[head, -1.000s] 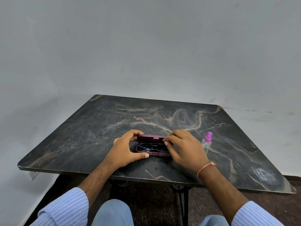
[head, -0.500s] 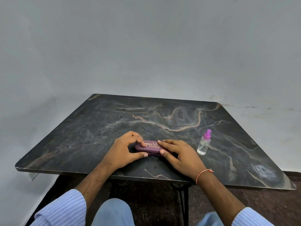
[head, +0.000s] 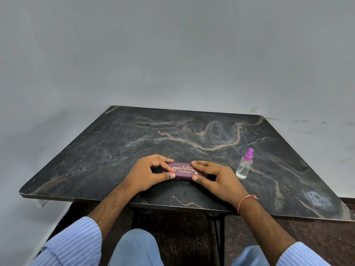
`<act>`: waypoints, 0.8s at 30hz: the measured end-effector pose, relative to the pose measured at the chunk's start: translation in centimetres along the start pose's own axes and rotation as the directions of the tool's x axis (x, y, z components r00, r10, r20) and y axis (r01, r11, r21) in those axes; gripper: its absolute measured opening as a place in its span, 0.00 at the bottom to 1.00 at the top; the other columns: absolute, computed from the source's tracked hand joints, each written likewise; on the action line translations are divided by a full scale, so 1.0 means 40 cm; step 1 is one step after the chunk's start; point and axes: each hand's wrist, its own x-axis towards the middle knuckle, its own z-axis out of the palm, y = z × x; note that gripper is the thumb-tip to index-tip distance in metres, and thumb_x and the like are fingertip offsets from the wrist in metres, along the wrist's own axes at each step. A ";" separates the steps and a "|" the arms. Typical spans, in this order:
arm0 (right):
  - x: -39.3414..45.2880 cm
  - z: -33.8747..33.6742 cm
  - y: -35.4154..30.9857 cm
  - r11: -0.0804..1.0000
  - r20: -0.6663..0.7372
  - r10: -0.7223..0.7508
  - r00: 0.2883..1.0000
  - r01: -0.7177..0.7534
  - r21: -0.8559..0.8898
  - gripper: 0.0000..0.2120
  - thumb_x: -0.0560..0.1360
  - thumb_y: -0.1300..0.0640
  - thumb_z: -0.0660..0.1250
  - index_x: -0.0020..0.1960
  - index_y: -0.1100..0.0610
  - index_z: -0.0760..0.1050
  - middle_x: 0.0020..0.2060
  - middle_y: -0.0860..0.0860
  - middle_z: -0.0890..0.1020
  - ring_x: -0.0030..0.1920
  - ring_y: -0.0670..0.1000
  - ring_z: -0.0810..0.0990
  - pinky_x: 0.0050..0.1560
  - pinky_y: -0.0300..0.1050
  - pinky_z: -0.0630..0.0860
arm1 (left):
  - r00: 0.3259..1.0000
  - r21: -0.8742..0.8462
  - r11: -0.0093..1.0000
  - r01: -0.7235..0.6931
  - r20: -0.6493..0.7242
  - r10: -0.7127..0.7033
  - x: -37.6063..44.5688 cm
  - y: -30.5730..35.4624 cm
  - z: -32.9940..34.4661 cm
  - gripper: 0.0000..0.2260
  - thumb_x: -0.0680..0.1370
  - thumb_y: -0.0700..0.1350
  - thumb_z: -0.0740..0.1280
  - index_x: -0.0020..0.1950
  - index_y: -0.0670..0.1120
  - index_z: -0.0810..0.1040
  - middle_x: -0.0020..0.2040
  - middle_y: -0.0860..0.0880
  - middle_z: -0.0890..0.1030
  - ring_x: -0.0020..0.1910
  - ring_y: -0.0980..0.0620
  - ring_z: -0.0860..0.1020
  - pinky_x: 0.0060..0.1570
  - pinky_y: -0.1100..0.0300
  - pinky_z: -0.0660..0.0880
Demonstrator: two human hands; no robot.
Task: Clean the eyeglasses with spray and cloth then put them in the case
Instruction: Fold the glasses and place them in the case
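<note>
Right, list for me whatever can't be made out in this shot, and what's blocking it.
1. Head view: the inside of the closed case; its lid hides whether the eyeglasses are in it.
2. Head view: both ends of the case, covered by the left hand and right hand.
3. Head view: the end of the lid's number line, behind the right fingers.
4. Head view: the spray bottle; its liquid level is unclear through the clear plastic.
5. No cloth shows anywhere.

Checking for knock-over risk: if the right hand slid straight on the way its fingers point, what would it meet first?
Probably the left hand: the right hand points leftward along the purple case it holds.
</note>
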 end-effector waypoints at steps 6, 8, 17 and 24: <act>-0.006 -0.006 -0.010 1.000 -0.009 0.020 1.000 -0.020 -0.013 0.21 0.79 0.44 0.77 0.71 0.38 0.81 0.70 0.34 0.81 0.71 0.32 0.75 0.76 0.36 0.71 | 0.999 0.052 0.999 -0.001 0.033 0.000 -0.003 -0.003 -0.001 0.18 0.70 0.59 0.86 0.57 0.67 0.87 0.66 0.72 0.83 0.68 0.70 0.80 0.65 0.77 0.71; -0.008 -0.010 -0.012 0.999 -0.036 0.043 0.998 -0.044 -0.013 0.22 0.79 0.46 0.76 0.73 0.40 0.80 0.70 0.36 0.81 0.71 0.34 0.76 0.76 0.38 0.71 | 0.999 0.074 0.997 0.022 0.028 -0.024 -0.006 0.004 0.001 0.25 0.66 0.64 0.83 0.62 0.71 0.82 0.66 0.73 0.82 0.67 0.72 0.79 0.63 0.79 0.70; -0.057 -0.034 -0.004 0.974 -0.050 0.158 0.986 -0.164 -0.157 0.40 0.79 0.36 0.70 0.86 0.44 0.59 0.79 0.39 0.73 0.77 0.41 0.72 0.74 0.37 0.67 | 0.995 0.101 0.990 0.095 0.034 -0.099 0.009 0.028 0.022 0.30 0.66 0.64 0.84 0.66 0.72 0.79 0.63 0.73 0.83 0.66 0.70 0.80 0.72 0.59 0.76; -0.102 -0.069 0.016 0.936 -0.061 0.208 0.976 -0.217 -0.276 0.44 0.79 0.35 0.68 0.88 0.45 0.51 0.83 0.41 0.68 0.80 0.45 0.70 0.74 0.46 0.72 | 0.994 0.097 0.992 0.075 0.069 -0.082 0.031 0.070 0.080 0.32 0.67 0.63 0.84 0.69 0.69 0.78 0.62 0.72 0.84 0.67 0.71 0.80 0.75 0.55 0.76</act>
